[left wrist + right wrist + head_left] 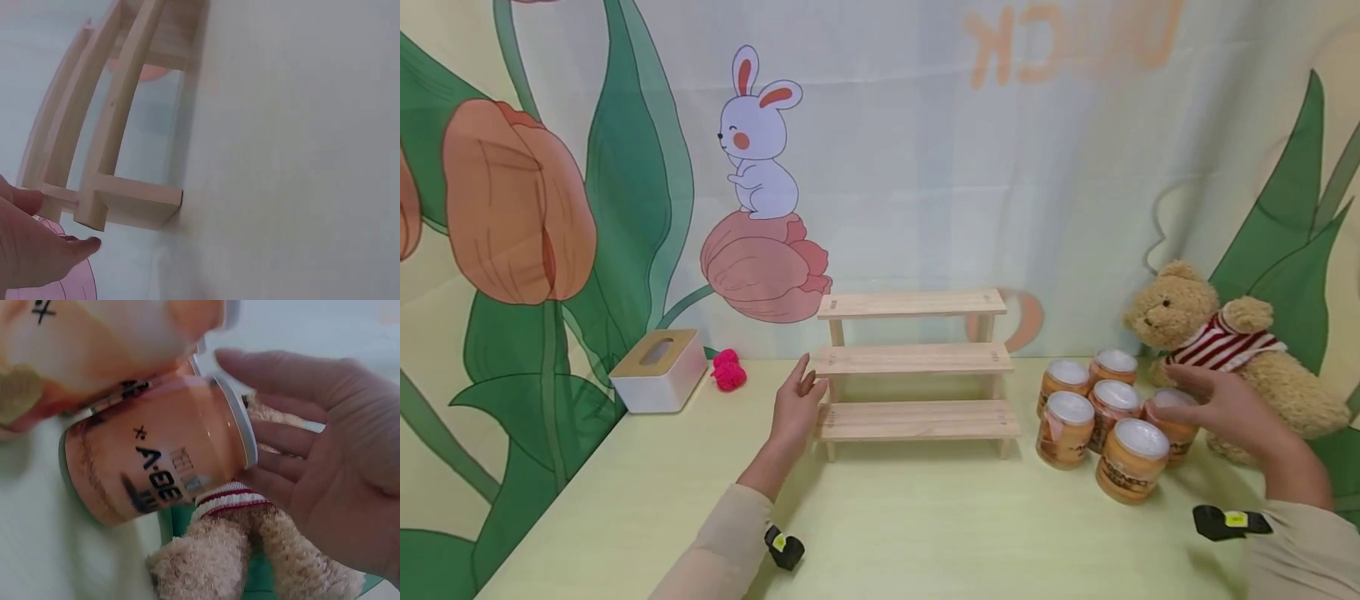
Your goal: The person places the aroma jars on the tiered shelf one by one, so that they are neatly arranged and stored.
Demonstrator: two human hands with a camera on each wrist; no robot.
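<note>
A bare three-step wooden shelf (916, 360) stands at the middle of the pale yellow table (925, 525). My left hand (803, 387) is held open with straight fingers right beside the shelf's left end (128, 203); whether it touches the wood I cannot tell. Several orange jars with white lids (1065, 429) are bunched to the right of the shelf. My right hand (1187, 390) hovers open over the rightmost jar (1172, 417). In the right wrist view its straight fingers (294, 440) lie close against that jar's lid (240, 422) without curling round it.
A brown teddy bear in a red striped top (1225, 350) sits just behind the jars and my right hand. A white tissue box (658, 371) and a pink ball of stuff (727, 370) are at the back left. A printed curtain hangs behind.
</note>
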